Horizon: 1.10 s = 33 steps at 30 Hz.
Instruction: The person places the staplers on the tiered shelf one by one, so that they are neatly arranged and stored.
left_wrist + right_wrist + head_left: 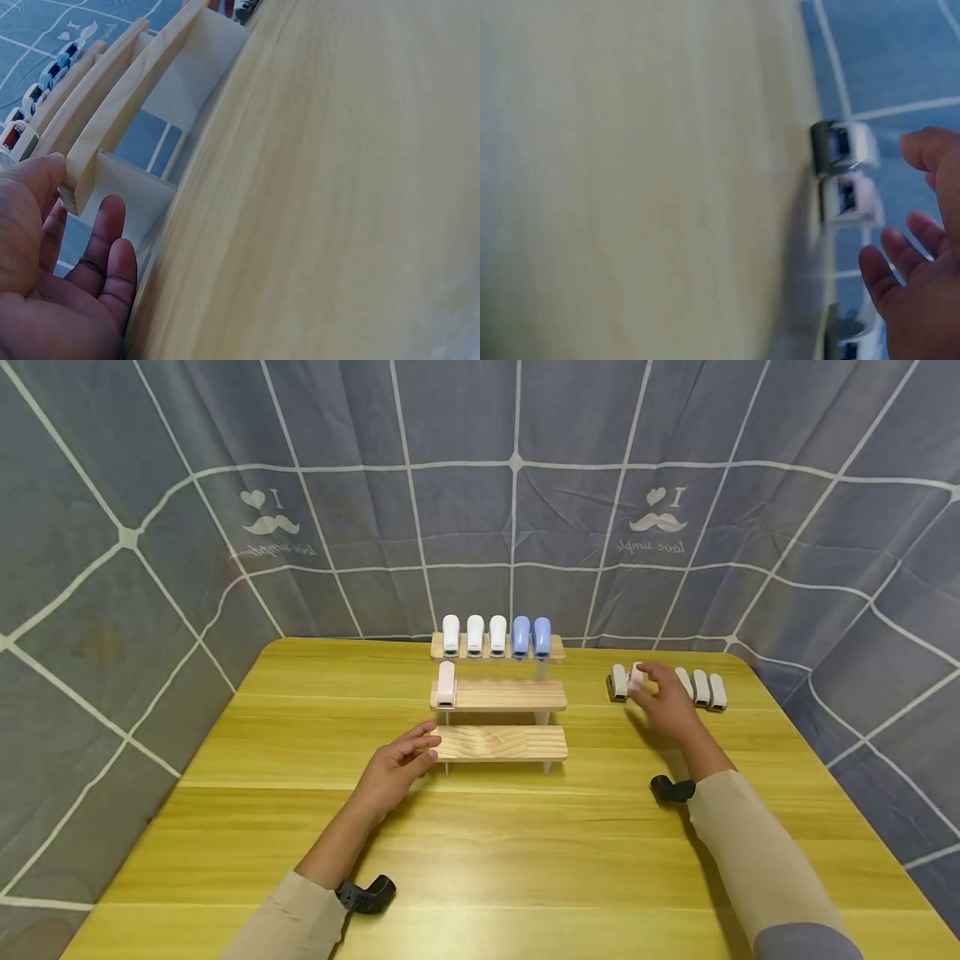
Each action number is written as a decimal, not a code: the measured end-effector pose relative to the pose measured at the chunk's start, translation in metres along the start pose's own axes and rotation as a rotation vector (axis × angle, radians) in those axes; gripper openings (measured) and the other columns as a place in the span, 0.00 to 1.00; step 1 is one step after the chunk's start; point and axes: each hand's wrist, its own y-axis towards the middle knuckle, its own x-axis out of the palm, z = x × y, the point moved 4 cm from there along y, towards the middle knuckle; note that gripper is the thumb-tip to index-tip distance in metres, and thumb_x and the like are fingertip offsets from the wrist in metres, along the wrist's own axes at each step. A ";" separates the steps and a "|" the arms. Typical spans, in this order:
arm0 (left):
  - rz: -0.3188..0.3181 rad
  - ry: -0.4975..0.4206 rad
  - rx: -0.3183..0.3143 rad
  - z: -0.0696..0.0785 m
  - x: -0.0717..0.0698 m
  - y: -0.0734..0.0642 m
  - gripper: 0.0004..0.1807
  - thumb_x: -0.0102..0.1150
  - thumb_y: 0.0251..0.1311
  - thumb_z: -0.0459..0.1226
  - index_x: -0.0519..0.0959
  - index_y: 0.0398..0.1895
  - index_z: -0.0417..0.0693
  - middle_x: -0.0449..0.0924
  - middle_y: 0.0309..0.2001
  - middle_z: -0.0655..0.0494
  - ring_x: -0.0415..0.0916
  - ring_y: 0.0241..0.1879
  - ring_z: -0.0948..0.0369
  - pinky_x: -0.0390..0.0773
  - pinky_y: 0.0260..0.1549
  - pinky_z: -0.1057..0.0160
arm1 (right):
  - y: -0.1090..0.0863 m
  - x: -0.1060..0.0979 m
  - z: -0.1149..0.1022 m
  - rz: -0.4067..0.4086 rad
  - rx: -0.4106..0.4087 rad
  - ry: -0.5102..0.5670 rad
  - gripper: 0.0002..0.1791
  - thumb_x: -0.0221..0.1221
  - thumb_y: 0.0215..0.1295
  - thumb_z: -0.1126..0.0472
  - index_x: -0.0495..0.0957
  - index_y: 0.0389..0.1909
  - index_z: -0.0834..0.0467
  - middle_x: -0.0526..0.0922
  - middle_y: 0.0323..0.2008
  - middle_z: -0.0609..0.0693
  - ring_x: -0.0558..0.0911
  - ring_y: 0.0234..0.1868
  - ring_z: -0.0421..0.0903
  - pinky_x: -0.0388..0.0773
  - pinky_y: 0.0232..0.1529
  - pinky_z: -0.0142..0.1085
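My left hand (393, 770) holds the left end of the lowest plank of a three-tier wooden stand (498, 743); the left wrist view shows thumb and index finger at the plank's end (79, 191), the other fingers loosely bent. My right hand (667, 706) hovers at a pink mini stapler (636, 677) on the table, thumb and fingers spread apart. In the right wrist view a gap separates them from the pink stapler (855, 199). A white stapler (618, 682) stands beside the pink one. Another pink stapler (446, 685) sits at the middle tier's left end.
Three white staplers (475, 635) and two blue staplers (531, 637) line the top tier. Right of my right hand stand more white staplers (701, 687). The yellow wooden table (525, 860) ends at a grey checked curtain (465, 518).
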 end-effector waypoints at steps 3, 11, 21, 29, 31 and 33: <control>0.003 0.000 0.001 0.000 -0.001 -0.001 0.20 0.60 0.69 0.39 0.79 0.59 0.37 0.66 0.71 0.55 0.64 0.69 0.53 0.74 0.53 0.70 | 0.006 0.003 0.009 -0.030 0.033 0.010 0.34 0.53 0.77 0.58 0.52 0.76 0.63 0.51 0.73 0.69 0.55 0.72 0.68 0.61 0.64 0.65; 0.005 -0.006 -0.003 0.000 -0.001 -0.003 0.20 0.60 0.69 0.39 0.79 0.60 0.37 0.65 0.71 0.55 0.65 0.69 0.53 0.75 0.52 0.70 | 0.016 0.007 0.026 -0.113 0.119 0.094 0.37 0.48 0.78 0.64 0.40 0.80 0.60 0.42 0.76 0.69 0.50 0.74 0.69 0.57 0.67 0.62; 0.008 0.030 0.010 0.000 -0.001 0.000 0.20 0.61 0.69 0.41 0.80 0.58 0.39 0.66 0.71 0.55 0.63 0.70 0.54 0.72 0.57 0.68 | 0.024 0.009 0.038 -0.105 0.136 0.121 0.40 0.49 0.77 0.65 0.37 0.79 0.62 0.44 0.77 0.66 0.56 0.73 0.67 0.61 0.66 0.60; 0.011 0.016 -0.010 0.002 -0.001 -0.001 0.20 0.60 0.69 0.40 0.80 0.59 0.39 0.67 0.71 0.58 0.65 0.68 0.56 0.75 0.54 0.67 | 0.031 0.010 0.037 -0.091 0.144 0.136 0.42 0.52 0.74 0.68 0.36 0.79 0.64 0.51 0.73 0.73 0.55 0.72 0.68 0.56 0.69 0.58; 0.009 0.011 -0.010 0.002 -0.001 -0.001 0.19 0.60 0.69 0.39 0.80 0.59 0.39 0.66 0.71 0.57 0.65 0.68 0.55 0.75 0.54 0.68 | 0.032 0.010 0.036 -0.088 0.153 0.142 0.43 0.52 0.74 0.68 0.36 0.79 0.64 0.52 0.72 0.74 0.53 0.73 0.68 0.54 0.70 0.58; 0.009 0.007 -0.010 0.001 -0.001 -0.001 0.19 0.60 0.70 0.39 0.80 0.59 0.38 0.66 0.71 0.57 0.65 0.68 0.55 0.75 0.53 0.68 | 0.032 0.011 0.035 -0.086 0.165 0.139 0.43 0.52 0.73 0.69 0.36 0.79 0.64 0.52 0.72 0.75 0.53 0.73 0.68 0.53 0.70 0.58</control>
